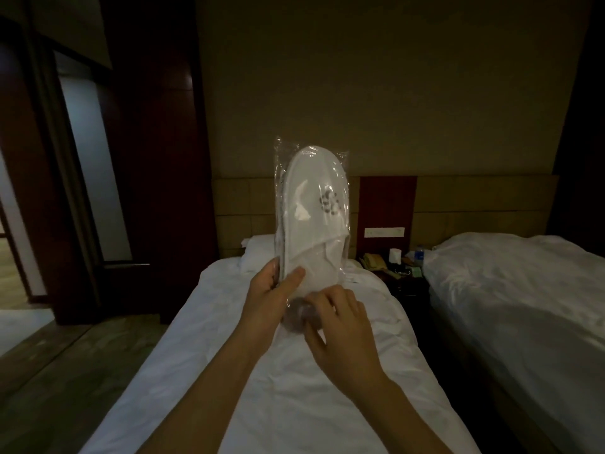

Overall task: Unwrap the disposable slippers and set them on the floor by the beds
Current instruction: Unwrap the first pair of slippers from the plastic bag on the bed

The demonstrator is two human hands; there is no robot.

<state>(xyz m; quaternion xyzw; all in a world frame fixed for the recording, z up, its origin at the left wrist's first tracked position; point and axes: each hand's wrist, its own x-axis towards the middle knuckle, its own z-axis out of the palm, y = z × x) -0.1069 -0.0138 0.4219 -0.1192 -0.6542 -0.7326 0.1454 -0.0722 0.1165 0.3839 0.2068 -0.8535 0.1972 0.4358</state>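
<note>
A pair of white disposable slippers (312, 204) sealed in a clear plastic wrapper stands upright in front of me, toe end up, with a dark logo on the top one. My left hand (270, 298) grips the lower left side of the pack, thumb across its front. My right hand (337, 326) pinches the bunched bottom end of the wrapper (296, 317), fingers curled on the plastic. The heel end of the slippers is hidden behind both hands. The pack hangs in the air above the near bed (229, 371).
A second white bed (523, 306) lies to the right, with a dark gap of floor between the beds. A nightstand (397, 267) with a phone, a cup and a bottle stands at the headboard. Wooden panels and a doorway are on the left, above brownish floor (59, 371).
</note>
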